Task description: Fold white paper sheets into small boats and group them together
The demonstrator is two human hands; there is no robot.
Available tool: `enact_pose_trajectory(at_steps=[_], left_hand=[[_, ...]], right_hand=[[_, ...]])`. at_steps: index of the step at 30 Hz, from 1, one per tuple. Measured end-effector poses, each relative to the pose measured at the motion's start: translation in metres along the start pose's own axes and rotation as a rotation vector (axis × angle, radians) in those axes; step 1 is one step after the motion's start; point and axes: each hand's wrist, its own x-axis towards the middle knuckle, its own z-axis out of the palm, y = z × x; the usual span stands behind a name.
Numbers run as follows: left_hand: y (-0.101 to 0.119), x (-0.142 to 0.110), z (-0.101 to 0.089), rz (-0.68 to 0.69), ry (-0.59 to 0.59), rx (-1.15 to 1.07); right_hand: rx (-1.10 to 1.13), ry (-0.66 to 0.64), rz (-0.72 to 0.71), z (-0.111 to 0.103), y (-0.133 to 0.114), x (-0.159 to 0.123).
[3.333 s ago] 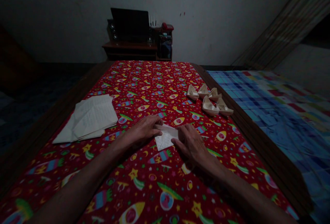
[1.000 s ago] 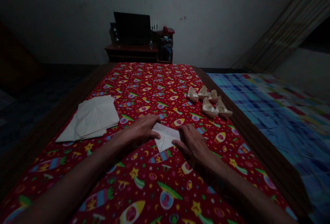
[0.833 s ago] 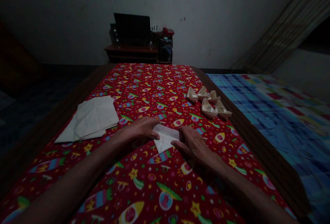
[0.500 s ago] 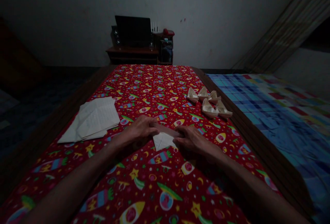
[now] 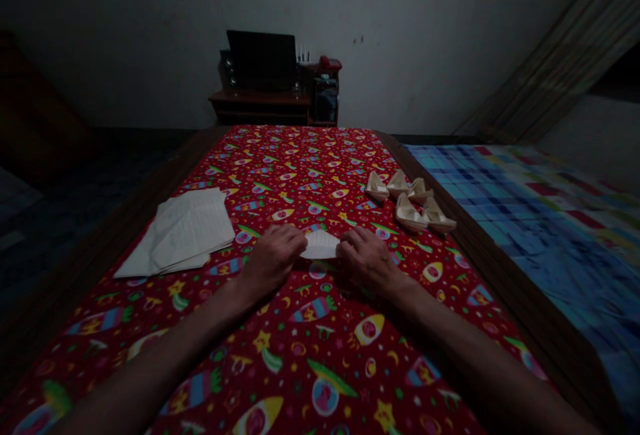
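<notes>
Red cloth printed with yellow-tipped rockets, stars and planets [image 5: 305,355] was spread beneath both forearms, with a dark brown border [image 5: 520,301] along its sides. A small piece of folded white paper [image 5: 321,246] was near the middle of the cloth, stretched between two bare hands; whether its underside touched the cloth could not be told. The left hand [image 5: 277,251], fingers curled, pinched the paper's left end. The right hand [image 5: 367,258] gripped its right end, fingers bent and knuckles up.

Well to the left lay a loose, overlapping stack of pale, creased paper sheets [image 5: 193,231]. Off to the right, near the border, five beige boat-shaped folded papers [image 5: 410,215] sat close together, three behind and two in front. Past the border was a blue plaid cloth [image 5: 500,201]. At the far end, a black flat-screen monitor [image 5: 263,61] stood on a reddish-brown wooden desk [image 5: 260,105], a red telephone [image 5: 331,63] near it.
</notes>
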Motion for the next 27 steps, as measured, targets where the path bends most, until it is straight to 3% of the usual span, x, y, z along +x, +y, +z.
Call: enact_pose_trajectory(at_steps=[4,8,11,14,18,21,27], left_hand=[[0.01,-0.013,0.009,-0.009,-0.135,-0.006],[0.017,-0.019,0.012,0.002,-0.153,-0.044],[0.016,-0.019,0.014,-0.015,-0.1,-0.143],[0.008,-0.016,0.018,-0.122,-0.042,-0.293],[-0.003,-0.011,0.021,-0.316,-0.053,-0.409],[-0.007,-0.008,0.021,-0.397,-0.066,-0.365],[-0.005,-0.005,0.022,-0.416,-0.078,-0.133]], right_hand=[[0.055,-0.129,-0.037,0.006,-0.006,-0.012],[0.132,-0.186,-0.039,0.0,-0.008,-0.014],[0.192,-0.156,-0.009,-0.002,-0.01,-0.018],[0.276,-0.099,0.11,0.0,-0.012,-0.024],[0.434,-0.121,0.392,0.003,-0.012,-0.024],[0.465,-0.173,0.514,0.003,-0.011,-0.019],[0.355,-0.23,0.561,0.001,-0.011,-0.011]])
